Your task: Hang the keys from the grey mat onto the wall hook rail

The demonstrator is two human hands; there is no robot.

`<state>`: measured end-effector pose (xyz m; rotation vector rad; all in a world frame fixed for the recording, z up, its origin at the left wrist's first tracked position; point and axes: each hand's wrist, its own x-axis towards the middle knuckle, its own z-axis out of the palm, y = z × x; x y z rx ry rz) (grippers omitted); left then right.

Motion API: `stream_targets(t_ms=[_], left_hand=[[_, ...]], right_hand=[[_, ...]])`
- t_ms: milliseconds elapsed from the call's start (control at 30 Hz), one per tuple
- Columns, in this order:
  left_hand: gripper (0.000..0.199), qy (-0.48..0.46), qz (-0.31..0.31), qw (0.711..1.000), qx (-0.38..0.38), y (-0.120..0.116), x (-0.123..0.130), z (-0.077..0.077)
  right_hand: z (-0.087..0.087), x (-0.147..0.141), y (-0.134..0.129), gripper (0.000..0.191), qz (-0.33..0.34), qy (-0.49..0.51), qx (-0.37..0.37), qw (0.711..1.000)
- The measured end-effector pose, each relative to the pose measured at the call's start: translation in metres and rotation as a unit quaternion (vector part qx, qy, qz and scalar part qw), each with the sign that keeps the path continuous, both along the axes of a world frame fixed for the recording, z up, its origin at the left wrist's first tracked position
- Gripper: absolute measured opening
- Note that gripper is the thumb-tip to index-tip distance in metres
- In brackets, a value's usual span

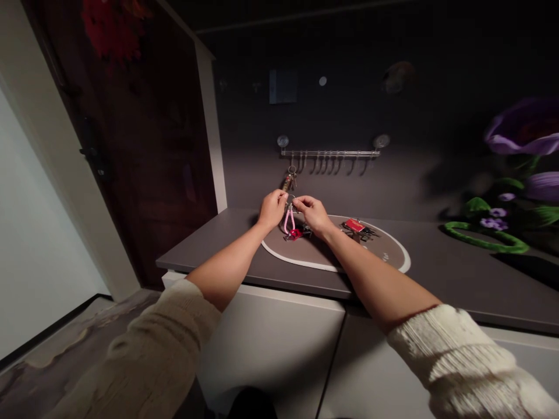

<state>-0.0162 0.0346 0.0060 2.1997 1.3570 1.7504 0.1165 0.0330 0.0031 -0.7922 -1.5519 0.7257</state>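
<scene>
Between my two hands is a metal key ring, with a pink strap (287,222) and a red charm (296,234) dangling under it. My left hand (273,208) pinches the ring from the left. From the right, my right hand (312,213) grips it with thumb and fingertips closed. Just above my fingers, another bunch of keys (292,177) with a brownish tag hangs from the clear hook rail (331,153). Some of what dangles below my right hand is dark and hard to make out.
An oval mat (305,256) with a white rim lies on the grey counter (441,279). On it rests a red item with dark keys (356,226). Purple artificial flowers (522,131) and a green loop (484,237) are at the right. A dark door (144,145) stands left.
</scene>
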Motion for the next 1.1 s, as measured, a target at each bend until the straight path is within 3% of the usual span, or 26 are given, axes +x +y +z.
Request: stream_targets(t_ms=[167,300,533,800,1100], left_hand=[[0.03,0.037,0.059,0.998,0.009,0.002,-0.001,-0.004],[0.031,0.071,0.065,0.995,0.005,0.002,0.0,-0.006],[0.031,0.099,0.081,0.992,-0.005,-0.001,0.004,-0.006],[0.03,0.11,0.078,0.991,-0.017,0.001,0.009,-0.008],[0.033,0.117,0.086,0.989,-0.019,0.005,0.01,-0.01]], right_hand=[[-0.001,0.002,0.002,0.029,0.016,0.048,-0.011,0.999],[0.0,0.003,0.0,0.031,0.038,0.104,-0.056,0.992],[0.008,0.005,-0.007,0.022,0.006,0.144,-0.095,0.985],[0.04,0.0,0.002,0.004,-0.034,0.177,-0.128,0.975],[0.078,-0.009,0.031,0.009,-0.057,0.222,-0.127,0.965]])
